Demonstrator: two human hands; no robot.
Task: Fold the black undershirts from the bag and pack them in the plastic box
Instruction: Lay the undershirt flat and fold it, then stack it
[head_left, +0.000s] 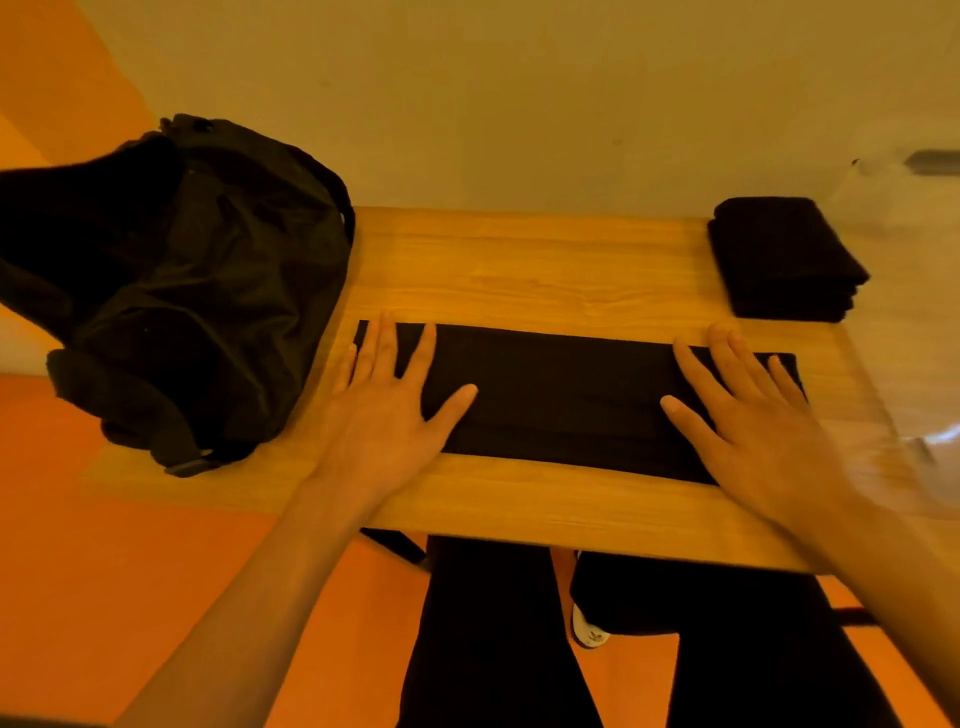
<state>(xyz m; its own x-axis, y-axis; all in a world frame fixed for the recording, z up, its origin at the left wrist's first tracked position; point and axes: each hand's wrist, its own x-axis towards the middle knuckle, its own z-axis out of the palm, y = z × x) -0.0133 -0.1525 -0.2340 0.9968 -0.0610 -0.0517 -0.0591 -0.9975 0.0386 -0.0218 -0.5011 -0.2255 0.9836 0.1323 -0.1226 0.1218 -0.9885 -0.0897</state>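
Left hand (387, 415): flat, fingers spread, pressing the left end of the black undershirt (566, 400). Right hand (748, 421): likewise flat and spread on its right end. Undershirt: folded into a long strip, lying across the wooden table (519, 270). Folded stack (784, 257): far right corner. Black bag (192, 280): left edge, open. Plastic box (914, 291): right, blurred.

A: What's the table (519, 260) made of?
B: Wood, visible grain, smooth, faint sheen.
A: The shirt (566, 395) and the stack (779, 254)?
B: Matt black cloth.
A: The bag (208, 291)?
B: Crinkled fabric, slightly shiny. The box (904, 291) is clear glossy plastic.
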